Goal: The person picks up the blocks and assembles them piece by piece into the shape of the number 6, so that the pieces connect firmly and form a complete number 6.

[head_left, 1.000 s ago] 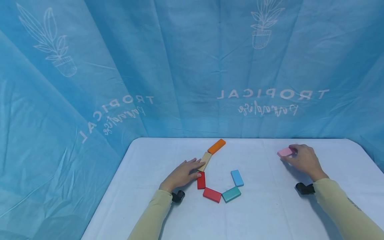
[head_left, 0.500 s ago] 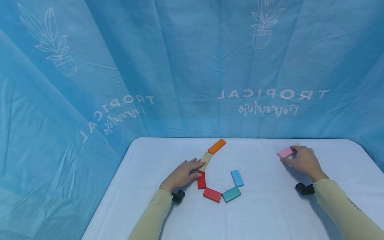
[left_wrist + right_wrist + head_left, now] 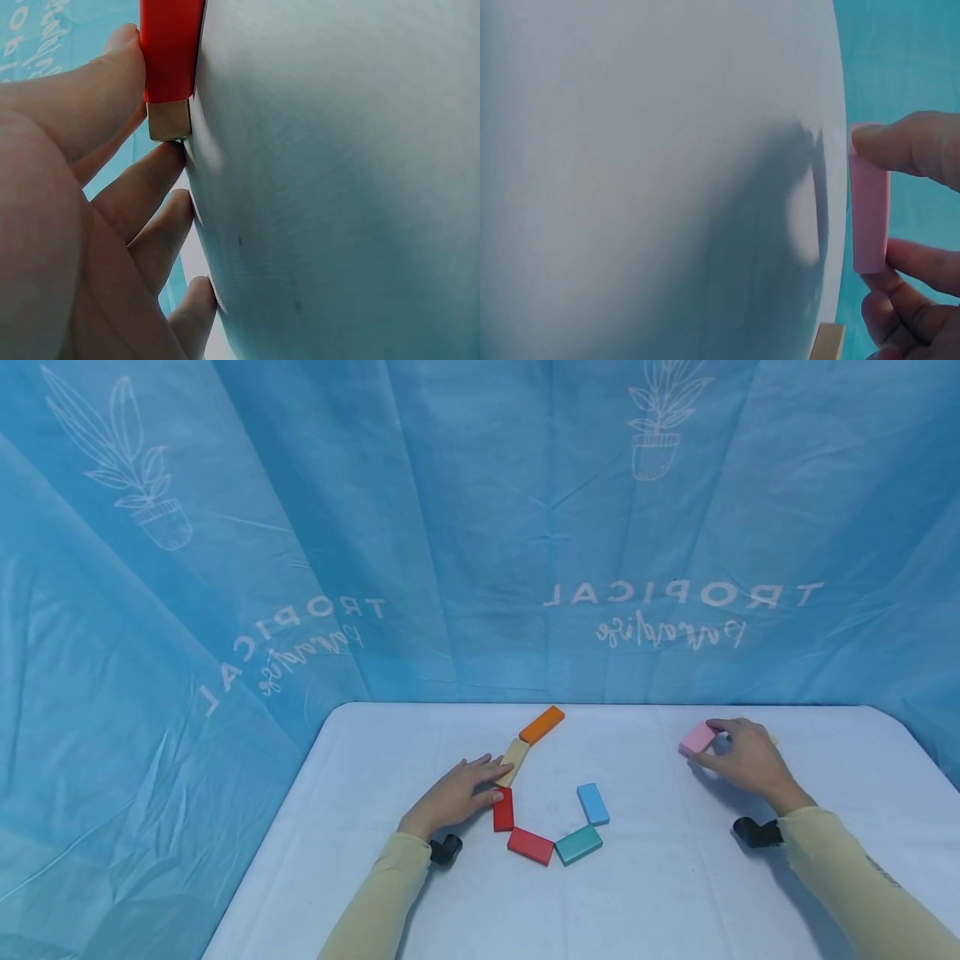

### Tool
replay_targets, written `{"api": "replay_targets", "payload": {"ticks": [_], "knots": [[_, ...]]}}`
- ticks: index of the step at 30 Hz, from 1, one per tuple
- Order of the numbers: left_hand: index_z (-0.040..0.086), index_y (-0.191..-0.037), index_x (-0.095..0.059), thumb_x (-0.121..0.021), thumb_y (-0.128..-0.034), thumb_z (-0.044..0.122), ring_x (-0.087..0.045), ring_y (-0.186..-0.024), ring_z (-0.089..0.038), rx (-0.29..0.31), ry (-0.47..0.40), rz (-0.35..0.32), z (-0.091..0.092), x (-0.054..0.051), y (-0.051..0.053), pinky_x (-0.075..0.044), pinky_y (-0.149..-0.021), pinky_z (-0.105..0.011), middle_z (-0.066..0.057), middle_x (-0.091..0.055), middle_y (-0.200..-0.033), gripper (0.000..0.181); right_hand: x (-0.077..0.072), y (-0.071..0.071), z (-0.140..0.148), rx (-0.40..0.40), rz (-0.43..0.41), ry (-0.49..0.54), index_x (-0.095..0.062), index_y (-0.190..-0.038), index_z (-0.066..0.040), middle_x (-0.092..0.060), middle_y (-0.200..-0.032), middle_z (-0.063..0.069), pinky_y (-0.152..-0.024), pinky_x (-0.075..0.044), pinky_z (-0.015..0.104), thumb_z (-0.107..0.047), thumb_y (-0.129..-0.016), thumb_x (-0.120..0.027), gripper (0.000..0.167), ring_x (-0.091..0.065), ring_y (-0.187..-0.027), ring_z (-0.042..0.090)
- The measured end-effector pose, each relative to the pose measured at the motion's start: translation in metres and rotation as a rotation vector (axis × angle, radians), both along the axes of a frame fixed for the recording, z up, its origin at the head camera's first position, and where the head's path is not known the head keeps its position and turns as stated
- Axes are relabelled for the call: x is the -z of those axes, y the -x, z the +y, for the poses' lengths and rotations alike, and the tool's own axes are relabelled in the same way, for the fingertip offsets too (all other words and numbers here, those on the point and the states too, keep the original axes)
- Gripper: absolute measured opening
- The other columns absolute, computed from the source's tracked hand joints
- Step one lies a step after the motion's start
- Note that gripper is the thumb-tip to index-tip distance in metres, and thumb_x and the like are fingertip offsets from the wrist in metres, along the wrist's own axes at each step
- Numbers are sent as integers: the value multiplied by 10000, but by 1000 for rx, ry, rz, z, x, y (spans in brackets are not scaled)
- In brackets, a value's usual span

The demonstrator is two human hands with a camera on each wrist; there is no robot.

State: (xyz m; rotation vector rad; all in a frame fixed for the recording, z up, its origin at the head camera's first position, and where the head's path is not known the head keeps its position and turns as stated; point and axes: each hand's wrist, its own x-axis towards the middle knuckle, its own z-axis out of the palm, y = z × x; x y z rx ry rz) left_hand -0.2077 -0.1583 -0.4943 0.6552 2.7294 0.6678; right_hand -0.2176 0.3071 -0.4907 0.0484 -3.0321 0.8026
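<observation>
With thumb and fingers my right hand (image 3: 750, 766) pinches a pink block (image 3: 696, 738) by its two ends. In the right wrist view the block's shadow lies apart from it, so it is off the table. My left hand (image 3: 452, 797) has its fingers extended. They rest at a plain wooden block (image 3: 514, 760), and the thumb touches a red block (image 3: 504, 812) just nearer. A second red block (image 3: 531, 846), a teal block (image 3: 578, 845) and a light blue block (image 3: 593, 804) continue the curve. Beyond the wooden block lies an orange block (image 3: 542, 725).
Another pale wooden block (image 3: 828, 343) lies behind my right hand, mostly hidden in the head view. A white-covered table (image 3: 637, 902) carries everything. Its far edge meets a blue printed curtain (image 3: 480, 568).
My right hand has shifted slightly left with the pink block, which has turned steeper. A pale wooden block behind that hand has come partly into sight. The left hand has stayed still.
</observation>
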Motion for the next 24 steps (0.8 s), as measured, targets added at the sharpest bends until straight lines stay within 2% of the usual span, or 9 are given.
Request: {"api": "replay_targets", "payload": {"ticks": [10,20,24], "knots": [[272,-1534,-446,-651,-984,314,-322,-1479,-256,6,3,6,0,1,2,-226,-1215,-492,-63,-430,-1565,589,-5,2,-20,-97,43,15,-538,-1376,69,-515,-1338,344,-881,-492,637,-355,-854,-786,717,-505,-1157,489],[270,-1535,-445,-652,-984,312,-319,-1479,-261,1,7,-1,0,1,2,-226,-1216,-491,-71,-418,-1571,590,-7,3,-44,-199,39,24,-556,-1396,-12,-527,-1384,270,-935,-483,629,-267,-873,-773,620,-513,-1191,440],[262,-1533,-449,-650,-985,312,-322,-1478,-264,3,3,-4,0,1,1,-228,-1215,-492,-70,-424,-1568,586,-8,2,-51,-251,73,35,-574,-1378,-10,-553,-1368,255,-928,-494,610,-234,-874,-778,587,-541,-1174,425]]}}
